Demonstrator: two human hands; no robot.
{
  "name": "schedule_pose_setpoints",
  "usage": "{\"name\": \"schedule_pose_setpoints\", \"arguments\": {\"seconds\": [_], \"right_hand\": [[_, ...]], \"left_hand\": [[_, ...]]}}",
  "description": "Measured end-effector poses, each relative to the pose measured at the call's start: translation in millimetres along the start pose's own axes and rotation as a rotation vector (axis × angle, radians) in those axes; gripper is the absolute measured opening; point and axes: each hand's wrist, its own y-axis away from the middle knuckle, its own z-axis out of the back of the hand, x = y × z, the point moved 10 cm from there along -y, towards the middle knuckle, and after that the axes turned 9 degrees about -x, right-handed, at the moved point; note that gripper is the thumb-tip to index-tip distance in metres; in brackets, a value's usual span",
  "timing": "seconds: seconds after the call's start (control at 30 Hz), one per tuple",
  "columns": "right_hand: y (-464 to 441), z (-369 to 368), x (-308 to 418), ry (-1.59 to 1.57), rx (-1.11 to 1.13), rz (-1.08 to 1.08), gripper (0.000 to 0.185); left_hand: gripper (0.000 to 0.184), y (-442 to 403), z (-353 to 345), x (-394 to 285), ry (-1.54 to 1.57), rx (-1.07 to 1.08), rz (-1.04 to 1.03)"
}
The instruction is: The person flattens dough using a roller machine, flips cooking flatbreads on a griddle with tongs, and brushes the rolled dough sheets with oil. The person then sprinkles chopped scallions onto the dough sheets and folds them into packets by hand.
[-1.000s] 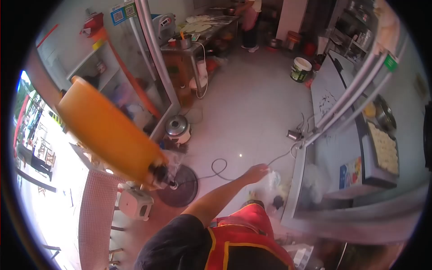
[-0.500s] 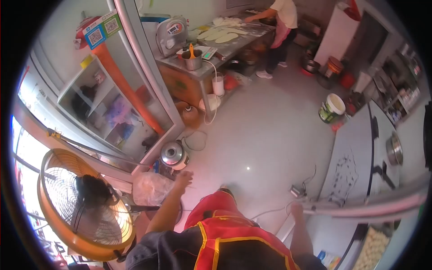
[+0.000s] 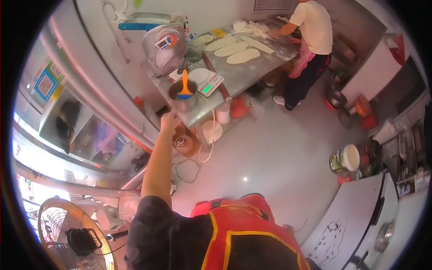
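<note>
My left hand [image 3: 169, 121] is stretched forward at the near corner of the metal worktable [image 3: 191, 118]. Its fingers look loosely bent and apart, with nothing visible in them; whether they touch the table edge I cannot tell. Just above it, a steel pot [image 3: 184, 104] stands on the table, with an orange-handled brush [image 3: 185, 83] upright in it. Beside the pot is a white kitchen scale [image 3: 210, 85] with a green-lit display. My right hand is out of view.
Flattened dough pieces [image 3: 243, 56] lie farther along the worktable, where another person [image 3: 315, 29] bends over more dough. A white cable [image 3: 213, 139] hangs from the table. A fan [image 3: 76, 238] stands at lower left, a white bucket [image 3: 345, 158] at right, near a white chest [image 3: 342, 229].
I have moved forward toward the worktable, and my left hand has gone from beside the floor cooker up to the table corner. My right hand has left the view.
</note>
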Motion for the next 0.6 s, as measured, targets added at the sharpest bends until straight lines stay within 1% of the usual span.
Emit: {"name": "schedule_pose_setpoints", "arguments": {"seconds": [0.03,0.07,0.1,0.17,0.23,0.3,0.33,0.37,0.4,0.43,0.47,0.5,0.53,0.57,0.6], "right_hand": [[-34.3,-29.6,-49.6,0.033,-0.025,0.005,0.026],[-68.2,-57.5,-96.6,0.066,-0.050,0.009,0.024],[-85.3,-44.1,-98.7,0.107,0.001,-0.041,0.024],[-143.8,-12.0,-79.7,0.220,0.110,-0.068,0.024],[-225.1,27.2,-60.4,0.355,0.185,0.025,0.026],[-325.4,80.3,-22.0,0.530,0.217,0.208,0.028],[-378.1,105.5,9.9,0.647,0.202,0.350,0.029],[-436.0,129.6,47.5,0.731,0.134,0.497,0.030],[-494.5,177.5,88.2,0.552,0.099,0.231,0.036],[-558.7,201.8,121.4,0.467,0.000,0.241,0.037],[-591.0,250.2,192.0,0.310,-0.341,0.422,0.029],[-642.7,254.5,244.3,0.432,-0.293,0.654,0.027],[-656.7,293.9,315.1,0.252,-0.265,0.588,0.025],[-673.1,313.4,380.2,0.209,-0.280,0.684,0.024],[-689.3,329.6,434.1,0.031,-0.274,0.665,0.028]], "left_hand": [[0.031,-13.6,-14.1,-20.1,-0.166,0.012,-0.101],[0.034,-37.9,-21.9,-15.2,-0.303,-0.018,-0.144],[0.036,-62.9,-29.7,-9.3,-0.441,-0.051,-0.183],[0.039,-135.6,-20.6,48.8,-0.651,-0.217,-0.142],[0.031,-125.7,-14.5,64.8,-0.280,-0.271,0.065],[0.023,-111.6,-14.0,66.4,0.103,-0.316,0.235],[0.018,-114.1,-3.0,77.1,0.078,-0.345,0.302],[0.013,-121.1,8.9,94.1,0.062,-0.377,0.368],[0.013,-126.1,26.1,101.2,-0.020,-0.393,0.308],[0.012,-128.8,31.8,100.7,-0.102,-0.408,0.250],[0.015,-118.9,24.6,76.7,-0.196,-0.484,0.161],[0.017,-97.0,9.7,34.9,-0.294,-0.558,0.072],[0.019,-77.4,-3.6,-12.4,-0.394,-0.629,-0.018],[0.021,-68.4,-15.7,-44.6,-0.498,-0.630,-0.026],[0.023,-63.7,-26.7,-75.4,-0.599,-0.632,-0.032]]}}
